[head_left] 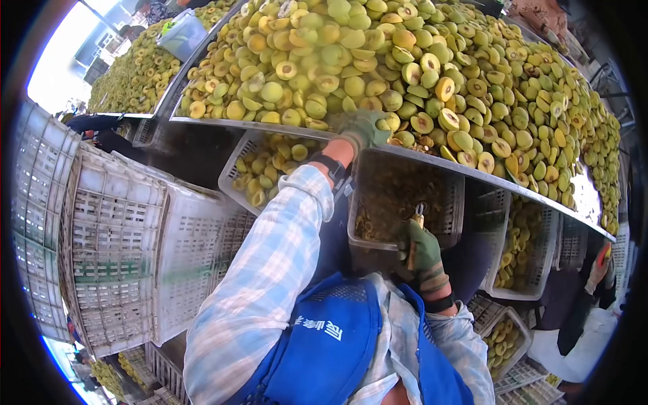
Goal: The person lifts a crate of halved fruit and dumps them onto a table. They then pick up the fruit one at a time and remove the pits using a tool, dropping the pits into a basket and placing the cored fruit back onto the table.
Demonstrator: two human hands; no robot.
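Observation:
My left hand (364, 131), in a green glove, reaches to the metal rim of the table at the near edge of the fruit pile. Its fingers curl, partly blurred, around a yellow-green plum half (384, 125). Lower and to the right, my right hand (423, 248) wears a matching glove and is closed around a pitting tool (419, 217) with a wooden handle and a metal tip pointing up. That tip overlaps a crate (457, 214) holding brown scraps, which stands under the table rim. Halved plums (447, 88), many with brown pits or hollows showing, cover the table.
To the left of the scrap crate, another crate (233, 156) holds plum halves; one more (540, 289) stands to the right. Stacked white plastic crates (115, 250) fill the left side. A blue-white tub (182, 35) sits on a farther pile. Another person's hand (598, 270) shows at far right.

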